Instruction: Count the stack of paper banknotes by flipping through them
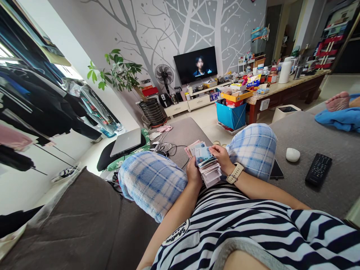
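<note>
Far wall [152,28]: grey, painted with pale and darker bare-branch trees. Low white TV cabinet [202,101] along it, drawers in front, TV [185,71] above, screen on. Floor [197,117]: pale, glossy. Right side: long coffee table [287,94], dark reddish wood, stone-look top, full of clutter. Grey sofa [340,161] spans the foreground. Left: white pillar [71,54], window [6,51] at the edge, partly behind dark curtains [30,32]. Daylight enters there; passage [288,32] at upper right reads dimmer.
</note>
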`<state>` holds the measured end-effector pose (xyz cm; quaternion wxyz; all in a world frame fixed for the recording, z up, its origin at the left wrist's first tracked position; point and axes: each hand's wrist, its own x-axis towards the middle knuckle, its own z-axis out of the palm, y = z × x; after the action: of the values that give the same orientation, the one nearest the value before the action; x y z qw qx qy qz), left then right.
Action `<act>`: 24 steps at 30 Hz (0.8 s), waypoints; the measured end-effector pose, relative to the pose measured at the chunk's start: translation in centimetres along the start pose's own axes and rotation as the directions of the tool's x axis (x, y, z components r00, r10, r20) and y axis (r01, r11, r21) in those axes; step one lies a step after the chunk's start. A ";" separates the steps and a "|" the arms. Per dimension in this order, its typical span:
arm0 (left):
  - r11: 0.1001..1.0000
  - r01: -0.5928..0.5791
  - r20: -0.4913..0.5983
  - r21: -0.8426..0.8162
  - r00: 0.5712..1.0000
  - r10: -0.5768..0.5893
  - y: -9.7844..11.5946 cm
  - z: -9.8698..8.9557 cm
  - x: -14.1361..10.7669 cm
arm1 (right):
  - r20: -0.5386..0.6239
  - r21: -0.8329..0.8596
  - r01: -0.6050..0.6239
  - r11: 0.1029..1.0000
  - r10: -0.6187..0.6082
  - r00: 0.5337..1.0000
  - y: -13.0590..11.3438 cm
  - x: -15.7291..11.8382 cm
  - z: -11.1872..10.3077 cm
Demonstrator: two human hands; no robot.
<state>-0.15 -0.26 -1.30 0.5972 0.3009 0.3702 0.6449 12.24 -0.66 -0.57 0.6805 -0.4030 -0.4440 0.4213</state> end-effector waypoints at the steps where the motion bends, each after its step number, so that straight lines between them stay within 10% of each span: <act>1: 1.000 0.004 0.005 -0.006 1.000 -0.004 0.0 0.0 0.0 | 0.000 0.001 -0.001 1.000 0.001 1.000 0.0 0.0 0.0; 24: 0.998 -0.039 0.000 0.041 0.999 0.039 0.1 -0.1 -0.1 | 0.003 -0.008 0.016 1.000 -0.016 1.000 0.4 0.1 -0.2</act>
<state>-0.28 -0.34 -1.31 0.5780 0.3199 0.3776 0.6488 12.34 -0.47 -1.00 0.6815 -0.4017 -0.4497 0.4147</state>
